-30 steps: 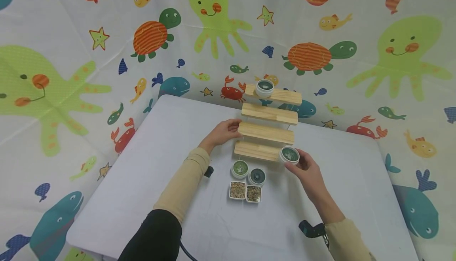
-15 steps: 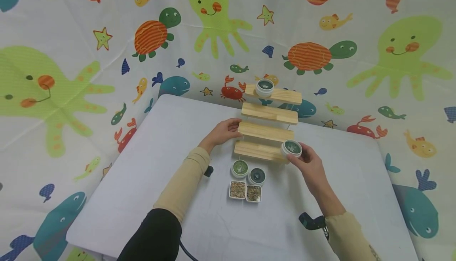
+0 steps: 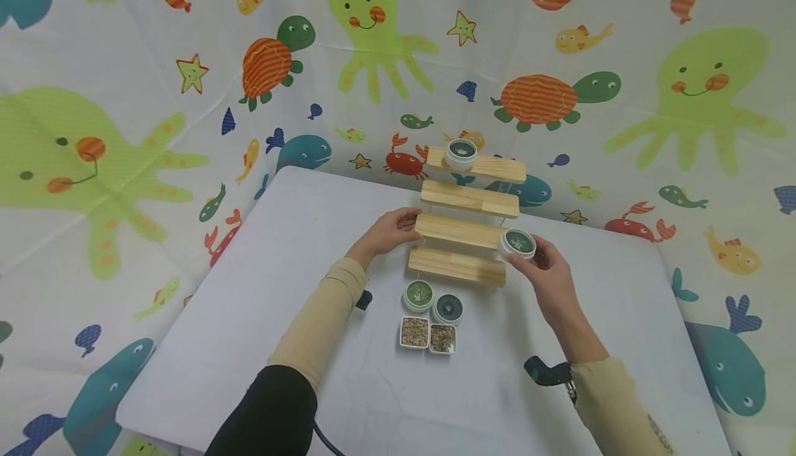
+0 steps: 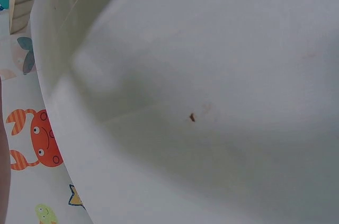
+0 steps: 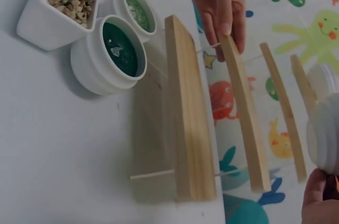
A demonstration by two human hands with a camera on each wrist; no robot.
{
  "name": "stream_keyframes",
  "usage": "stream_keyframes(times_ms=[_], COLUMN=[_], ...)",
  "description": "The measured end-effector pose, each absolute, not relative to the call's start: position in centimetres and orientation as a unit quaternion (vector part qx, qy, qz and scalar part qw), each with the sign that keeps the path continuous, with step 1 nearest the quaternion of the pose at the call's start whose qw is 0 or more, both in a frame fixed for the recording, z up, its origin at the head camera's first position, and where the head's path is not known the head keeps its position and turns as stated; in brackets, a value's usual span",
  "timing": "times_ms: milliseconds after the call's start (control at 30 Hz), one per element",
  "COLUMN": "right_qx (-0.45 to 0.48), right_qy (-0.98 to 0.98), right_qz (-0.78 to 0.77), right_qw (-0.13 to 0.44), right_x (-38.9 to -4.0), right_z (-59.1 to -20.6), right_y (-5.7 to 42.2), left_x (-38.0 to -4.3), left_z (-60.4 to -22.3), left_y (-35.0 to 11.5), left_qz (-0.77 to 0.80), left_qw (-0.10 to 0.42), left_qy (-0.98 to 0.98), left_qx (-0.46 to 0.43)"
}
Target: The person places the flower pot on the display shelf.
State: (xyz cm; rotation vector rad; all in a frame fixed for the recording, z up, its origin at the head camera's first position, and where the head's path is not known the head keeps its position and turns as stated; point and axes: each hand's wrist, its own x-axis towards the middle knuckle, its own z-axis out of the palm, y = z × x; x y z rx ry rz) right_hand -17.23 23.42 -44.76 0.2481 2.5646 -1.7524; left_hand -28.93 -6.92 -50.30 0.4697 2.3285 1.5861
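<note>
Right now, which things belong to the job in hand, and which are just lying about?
Job:
wooden shelf, held by left hand
white cup in right hand
top cup
probably two round cups, two gravel cups

Apparently just about:
patterned curtain
dark cable

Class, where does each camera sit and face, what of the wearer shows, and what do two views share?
Head: worn on the head, facing forward and down at table and wooden shelf; left grip, right grip, sleeves show.
Left wrist: worn there, facing mostly the table, patterned cloth at left; perhaps a sliver of skin shows.
Right wrist: worn there, facing across the shelf and pots; left grip and part of the right show.
Shared: head and right wrist both show the left grip on the shelf.
</note>
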Motion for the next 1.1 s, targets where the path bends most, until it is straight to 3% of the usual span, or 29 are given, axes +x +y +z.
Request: stream_keyframes(times_ms=[1100], right_qx=[0.091], right_qy=[0.806], right_qz=[-0.584], right_qw=[-0.026], right_x=[-19.5], right_z=[-42.7], right_y=[22.7], left_x=[-28.9], left_z=[-50.1], left_y=[-7.0], left_qz=[0.540], left_qw=[0.144], left_qy=[0.813], left_qx=[0.160])
